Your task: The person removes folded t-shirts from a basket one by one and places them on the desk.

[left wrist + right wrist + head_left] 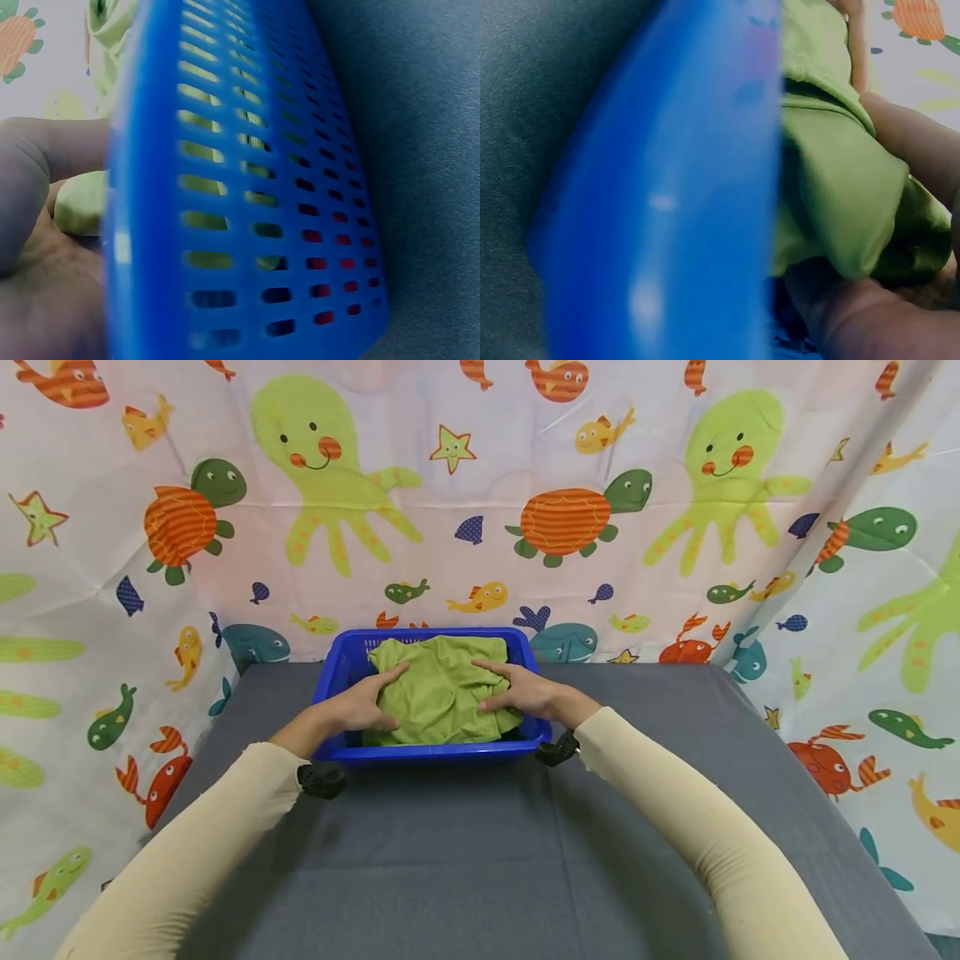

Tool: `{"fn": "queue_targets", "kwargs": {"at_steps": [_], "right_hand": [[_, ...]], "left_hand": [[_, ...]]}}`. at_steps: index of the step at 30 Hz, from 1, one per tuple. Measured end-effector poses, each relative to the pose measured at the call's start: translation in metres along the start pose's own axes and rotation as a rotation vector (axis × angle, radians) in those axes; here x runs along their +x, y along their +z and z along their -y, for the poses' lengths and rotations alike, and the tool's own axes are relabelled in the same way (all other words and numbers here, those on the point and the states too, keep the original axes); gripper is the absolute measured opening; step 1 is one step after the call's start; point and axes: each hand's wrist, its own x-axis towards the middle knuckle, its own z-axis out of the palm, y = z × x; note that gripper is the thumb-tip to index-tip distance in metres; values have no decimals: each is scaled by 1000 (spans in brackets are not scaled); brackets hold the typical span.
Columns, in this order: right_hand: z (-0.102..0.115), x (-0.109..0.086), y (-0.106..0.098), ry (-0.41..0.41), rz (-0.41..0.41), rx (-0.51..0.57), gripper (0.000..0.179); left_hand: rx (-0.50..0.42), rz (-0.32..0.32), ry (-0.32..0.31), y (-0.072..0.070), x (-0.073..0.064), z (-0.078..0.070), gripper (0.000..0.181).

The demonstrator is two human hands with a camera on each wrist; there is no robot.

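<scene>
A crumpled green cloth [442,689] lies in a blue plastic basket [427,750] with slotted walls. My left hand [358,702] reaches over the basket's left side and touches the cloth's left edge, thumb and index finger spread apart. On the opposite side, my right hand [528,693] rests at the cloth's right edge with its fingers spread. In the right wrist view, a fold of the cloth [847,187] lies between the right thumb and fingers. The left wrist view shows the basket wall [247,180] hiding part of the left hand [45,225] and the cloth.
The basket stands at the back of a table covered with dark grey cloth [450,860]. Behind it hangs a white curtain [480,477] printed with sea animals, which also lines both sides. Black straps with small devices [322,779] sit at the wrists.
</scene>
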Motion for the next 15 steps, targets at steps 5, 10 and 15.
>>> {"fn": "queue_targets", "kwargs": {"at_steps": [5, 10, 15], "right_hand": [[8, -4, -5, -22, -14, 45, 88], [14, -6, -13, -47, -14, 73, 88], [21, -11, -24, -96, 17, 125, 89]], "left_hand": [[-20, -36, 15, -6, -1, -5, 105], [-56, -36, 29, -14, -5, -16, 106], [-87, -38, 61, -22, -11, -28, 106]]}}
